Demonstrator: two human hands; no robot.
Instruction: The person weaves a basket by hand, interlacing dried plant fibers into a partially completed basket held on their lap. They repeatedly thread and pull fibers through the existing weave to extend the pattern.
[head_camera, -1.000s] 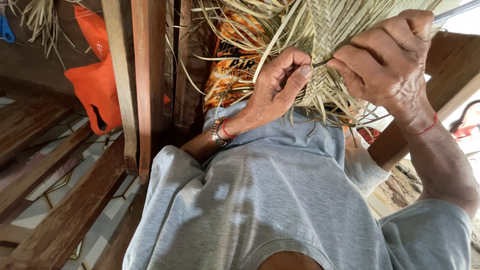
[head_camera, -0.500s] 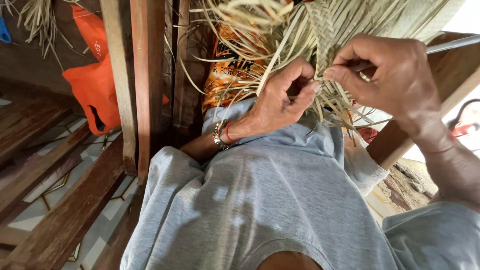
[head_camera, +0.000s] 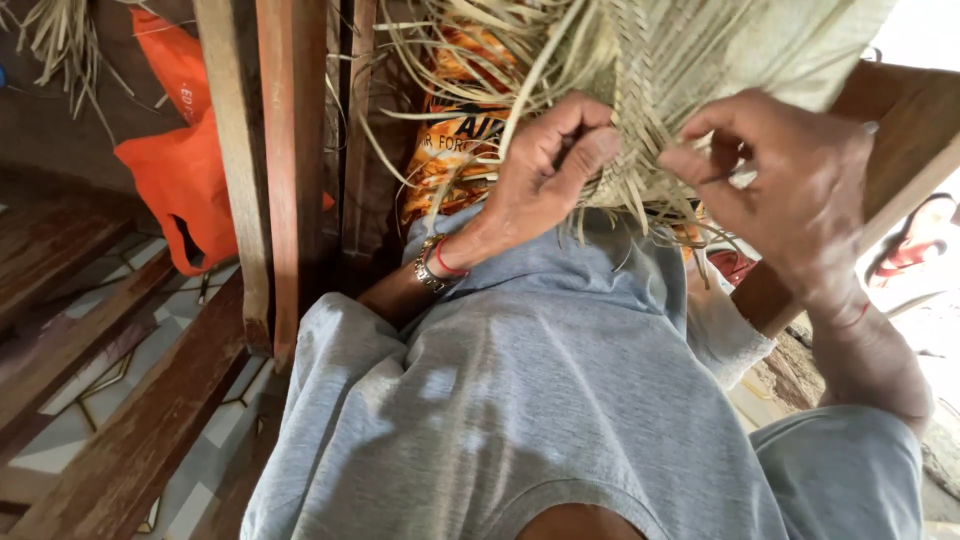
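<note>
1. Left hand (head_camera: 545, 175) pinches loose strips at the woven mat's (head_camera: 680, 60) frayed edge, at twelve o'clock above the lap.
2. Right hand (head_camera: 790, 190), at two o'clock, grips one strip.
3. Weaving is midway; tucking that strip needs tension.
4. Orange bag (head_camera: 185, 185) hangs at ten o'clock.

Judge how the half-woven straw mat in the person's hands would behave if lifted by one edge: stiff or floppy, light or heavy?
The woven mat would probably flex rather than hold flat, since its thin strips bend under the left hand. It looks light for its size. The loose strands splay freely, so the unfinished edge near the right hand may fray or loosen.
</note>
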